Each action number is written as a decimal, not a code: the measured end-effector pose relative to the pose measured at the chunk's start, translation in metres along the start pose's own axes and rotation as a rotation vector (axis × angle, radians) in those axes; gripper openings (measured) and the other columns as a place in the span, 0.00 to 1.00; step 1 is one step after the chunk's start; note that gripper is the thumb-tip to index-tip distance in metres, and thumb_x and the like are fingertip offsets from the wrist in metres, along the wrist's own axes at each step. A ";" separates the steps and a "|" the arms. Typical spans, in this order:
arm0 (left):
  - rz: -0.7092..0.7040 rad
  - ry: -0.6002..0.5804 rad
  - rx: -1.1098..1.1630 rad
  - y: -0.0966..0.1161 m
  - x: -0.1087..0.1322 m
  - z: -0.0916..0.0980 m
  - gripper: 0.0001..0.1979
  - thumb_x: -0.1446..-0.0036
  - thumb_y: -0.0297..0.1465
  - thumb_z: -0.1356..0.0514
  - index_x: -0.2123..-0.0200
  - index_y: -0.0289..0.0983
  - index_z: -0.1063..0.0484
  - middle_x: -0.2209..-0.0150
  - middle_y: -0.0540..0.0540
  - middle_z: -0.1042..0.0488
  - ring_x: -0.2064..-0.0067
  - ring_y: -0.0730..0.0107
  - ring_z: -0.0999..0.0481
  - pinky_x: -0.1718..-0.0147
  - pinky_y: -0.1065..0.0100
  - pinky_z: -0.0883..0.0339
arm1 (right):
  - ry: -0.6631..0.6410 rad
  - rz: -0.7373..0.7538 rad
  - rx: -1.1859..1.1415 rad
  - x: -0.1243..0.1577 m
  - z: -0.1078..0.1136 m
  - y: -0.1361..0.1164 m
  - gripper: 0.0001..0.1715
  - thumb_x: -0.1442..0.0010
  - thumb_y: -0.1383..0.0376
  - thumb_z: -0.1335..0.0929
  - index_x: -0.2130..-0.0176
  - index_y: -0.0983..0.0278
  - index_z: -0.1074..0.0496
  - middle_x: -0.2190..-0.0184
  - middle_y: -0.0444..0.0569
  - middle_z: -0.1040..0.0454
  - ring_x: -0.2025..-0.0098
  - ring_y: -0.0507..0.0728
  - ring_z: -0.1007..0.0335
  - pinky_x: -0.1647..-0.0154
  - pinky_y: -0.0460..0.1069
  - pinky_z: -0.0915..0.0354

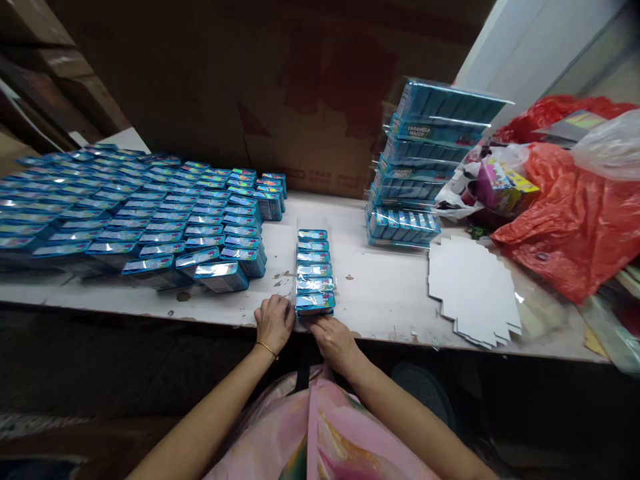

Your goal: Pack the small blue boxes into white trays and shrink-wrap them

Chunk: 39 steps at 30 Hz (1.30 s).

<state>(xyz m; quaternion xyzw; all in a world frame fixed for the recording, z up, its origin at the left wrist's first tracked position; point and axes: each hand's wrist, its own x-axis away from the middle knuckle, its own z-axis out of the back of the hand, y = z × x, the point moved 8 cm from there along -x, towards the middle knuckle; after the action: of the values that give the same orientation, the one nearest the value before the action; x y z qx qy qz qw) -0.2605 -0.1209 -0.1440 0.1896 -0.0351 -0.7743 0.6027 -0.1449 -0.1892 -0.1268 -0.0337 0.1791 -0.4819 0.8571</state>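
Observation:
A single row of several small blue boxes [314, 270], inside a clear plastic bag [295, 283], lies in front of me with its near end at the table edge. My left hand [275, 325] is at the near left corner of the row, its fingers curled and closed on the edge of the plastic. At the near end, my right hand [333, 341] has its fingers closed against the bottom edge of the bag. Its fingertips are partly hidden under the front box.
Many loose blue boxes [165, 227] stand in rows on the left. A stack of plastic-wrapped packs [420, 163] rises to the right, near white notched card sheets [473, 290] and red plastic bags [585, 207]. A large cardboard box [300, 87] stands behind the white table [380, 293].

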 end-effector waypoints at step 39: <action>0.979 -0.073 1.795 -0.003 -0.010 0.024 0.03 0.50 0.25 0.42 0.75 0.33 0.30 0.75 0.50 0.30 0.74 0.80 0.31 0.77 0.77 0.38 | 0.097 -0.685 -0.476 -0.185 0.082 0.224 0.10 0.60 0.61 0.29 0.80 0.67 0.29 0.84 0.43 0.32 0.77 0.50 0.36 0.72 0.44 0.42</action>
<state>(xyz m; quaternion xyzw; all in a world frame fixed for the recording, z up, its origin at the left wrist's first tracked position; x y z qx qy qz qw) -0.2693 -0.1142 -0.1204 0.5122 -0.6941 -0.1364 0.4871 -0.0220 0.0758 -0.0513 -0.2655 0.3040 -0.6853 0.6062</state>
